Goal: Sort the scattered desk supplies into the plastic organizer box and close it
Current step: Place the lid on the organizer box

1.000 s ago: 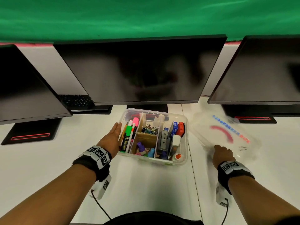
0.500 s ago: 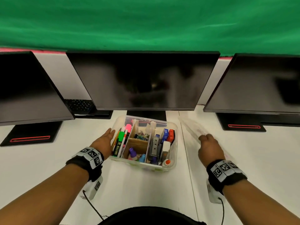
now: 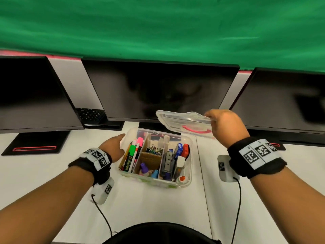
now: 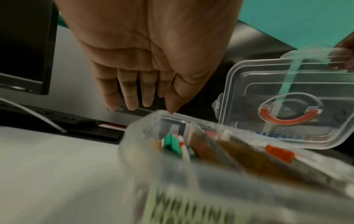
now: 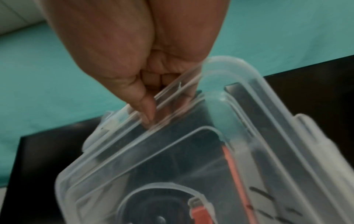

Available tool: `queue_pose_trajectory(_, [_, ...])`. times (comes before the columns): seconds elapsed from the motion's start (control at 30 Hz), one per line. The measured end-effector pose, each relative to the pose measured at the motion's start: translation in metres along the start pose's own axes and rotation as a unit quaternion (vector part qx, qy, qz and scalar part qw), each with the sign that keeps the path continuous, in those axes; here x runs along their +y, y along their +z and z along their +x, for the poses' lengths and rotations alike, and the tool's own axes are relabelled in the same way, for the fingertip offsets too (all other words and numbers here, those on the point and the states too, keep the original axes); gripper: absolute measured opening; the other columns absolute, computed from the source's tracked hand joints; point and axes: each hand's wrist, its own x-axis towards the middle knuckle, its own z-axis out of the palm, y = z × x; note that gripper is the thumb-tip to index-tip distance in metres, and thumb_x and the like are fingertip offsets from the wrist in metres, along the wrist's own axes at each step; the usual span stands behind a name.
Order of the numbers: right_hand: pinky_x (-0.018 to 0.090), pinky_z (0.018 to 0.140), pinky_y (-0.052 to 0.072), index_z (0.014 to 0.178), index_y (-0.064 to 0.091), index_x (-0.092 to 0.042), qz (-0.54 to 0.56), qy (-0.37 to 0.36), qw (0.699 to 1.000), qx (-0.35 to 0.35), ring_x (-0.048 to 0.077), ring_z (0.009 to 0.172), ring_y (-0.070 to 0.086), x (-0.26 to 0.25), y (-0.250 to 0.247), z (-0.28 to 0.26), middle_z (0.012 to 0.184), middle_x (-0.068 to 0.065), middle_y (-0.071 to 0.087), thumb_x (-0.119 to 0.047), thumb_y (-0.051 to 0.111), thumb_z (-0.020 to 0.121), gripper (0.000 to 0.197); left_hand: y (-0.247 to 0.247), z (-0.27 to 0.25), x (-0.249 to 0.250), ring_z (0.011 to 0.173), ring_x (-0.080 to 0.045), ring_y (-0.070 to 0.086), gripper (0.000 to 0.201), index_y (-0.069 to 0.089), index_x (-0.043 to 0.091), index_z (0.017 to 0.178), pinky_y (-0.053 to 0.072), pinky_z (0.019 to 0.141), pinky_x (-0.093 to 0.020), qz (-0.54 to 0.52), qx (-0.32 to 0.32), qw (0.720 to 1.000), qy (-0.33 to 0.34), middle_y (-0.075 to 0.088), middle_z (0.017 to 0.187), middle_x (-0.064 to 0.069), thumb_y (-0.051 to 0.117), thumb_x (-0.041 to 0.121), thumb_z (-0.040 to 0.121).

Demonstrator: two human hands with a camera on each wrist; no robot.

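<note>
The left hand lies flat against the left wall of the organizer box, its fingers straight and together, gripping nothing; in the left wrist view the thumb tip touches the rim. Just right of those fingers the box stands on the white counter, and the sorting looks finished: highlighters and pens fill the left compartment, paper clips and small coloured caps sit between brown cardboard dividers, and a stapler with boxy erasers occupies the right. No loose supplies show on the counter. What remains, judging by this, is the closing. The lid, a thin, clear, ribbed plastic rectangle with rounded corners and a red curved handle, hangs above the box's far right corner, tilted and apart from it. The right hand pinches its right edge, thumb and fingers clamped on the rim.
</note>
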Motion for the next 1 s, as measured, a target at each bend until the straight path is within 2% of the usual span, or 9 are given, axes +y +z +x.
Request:
queue_pose_trajectory(0.2, [0.023,0.079,0.041,0.107,0.066,-0.016,0.102,-0.049,0.993,0.026,0.022,0.095,0.063,-0.031,-0.020,0.012,0.102,0.004,0.071,-0.005,0.055,0.088,0.025,-0.034,0.016,0.014,0.133,-0.022,0.043,0.071,0.032,0.019,0.144,0.033,0.112,-0.036,-0.181,0.050,0.980,0.063,0.045,0.145,-0.004,0.069,0.027,0.083])
queue_pose_trajectory(0.33, [0.027,0.080,0.049,0.103,0.066,-0.018,0.186,-0.031,0.982,0.018,0.019,0.087,0.066,-0.038,-0.025,0.019,0.094,0.003,0.071,-0.003,0.056,0.087,0.025,-0.048,0.016,0.016,0.102,-0.017,0.064,0.023,0.056,0.023,0.107,0.045,0.102,-0.045,-0.435,0.037,0.896,0.085,0.069,0.105,-0.001,0.063,0.013,0.087])
queue_pose_trajectory(0.4, [0.027,0.080,0.050,0.103,0.066,-0.019,0.206,-0.018,0.978,0.017,0.017,0.086,0.065,-0.037,-0.022,0.022,0.093,0.002,0.070,-0.004,0.057,0.087,0.024,-0.047,0.013,0.016,0.077,-0.010,0.069,0.013,0.056,0.018,0.095,0.051,0.087,-0.036,-0.530,0.021,0.844,0.078,0.074,0.078,0.003,0.051,0.006,0.093])
queue_pose_trajectory(0.47, [0.021,0.077,0.042,0.105,0.065,-0.018,0.196,0.001,0.980,0.014,0.013,0.085,0.061,-0.033,-0.016,0.025,0.096,0.001,0.069,-0.008,0.059,0.087,0.021,-0.042,0.012,0.015,0.064,-0.005,0.068,0.015,0.055,0.015,0.091,0.051,0.079,-0.029,-0.568,0.013,0.820,0.065,0.072,0.064,0.004,0.045,0.005,0.096])
queue_pose_trajectory(0.67, [0.026,0.082,0.042,0.115,0.059,-0.015,0.212,0.127,0.968,-0.043,0.020,0.098,0.059,-0.003,0.020,0.028,0.113,0.006,0.065,-0.030,0.060,0.088,0.031,-0.027,0.017,-0.001,0.051,-0.005,0.062,0.021,0.046,0.016,0.080,0.055,0.062,-0.021,-0.619,-0.021,0.785,-0.013,0.055,0.076,-0.004,0.040,0.011,0.099])
queue_pose_trajectory(0.8, [0.042,0.070,0.058,0.122,0.048,-0.016,0.328,0.252,0.896,-0.164,0.025,0.076,0.062,0.006,0.048,0.017,0.094,0.007,0.063,-0.036,0.059,0.088,0.041,-0.014,0.020,-0.011,0.055,-0.011,0.064,0.018,0.045,0.013,0.081,0.051,0.067,-0.028,-0.645,-0.029,0.757,-0.102,0.054,0.077,-0.006,0.043,0.013,0.099])
queue_pose_trajectory(0.87, [0.043,0.067,0.058,0.129,0.041,-0.017,0.355,0.295,0.855,-0.236,0.027,0.073,0.063,0.008,0.064,0.009,0.088,0.011,0.062,-0.027,0.064,0.087,0.049,-0.007,0.018,-0.013,0.061,-0.015,0.059,0.018,0.046,0.012,0.081,0.048,0.066,-0.029,-0.638,-0.031,0.756,-0.144,0.054,0.076,-0.008,0.045,0.012,0.098])
queue_pose_trajectory(0.93, [0.044,0.069,0.059,0.131,0.040,-0.014,0.344,0.310,0.838,-0.289,0.027,0.074,0.062,0.007,0.080,0.002,0.089,0.016,0.062,-0.013,0.066,0.084,0.054,0.001,0.019,-0.015,0.049,-0.012,0.059,0.018,0.047,0.010,0.080,0.049,0.059,-0.027,-0.597,-0.024,0.781,-0.183,0.053,0.072,-0.010,0.047,0.011,0.098])
queue_pose_trajectory(1.0, [0.043,0.072,0.059,0.132,0.041,-0.010,0.316,0.317,0.839,-0.311,0.027,0.079,0.061,0.005,0.093,-0.004,0.099,0.020,0.062,-0.004,0.066,0.082,0.057,0.006,0.022,-0.016,0.046,-0.016,0.060,0.021,0.050,0.006,0.078,0.051,0.051,-0.025,-0.485,0.002,0.852,-0.198,0.055,0.073,-0.015,0.049,0.013,0.097])
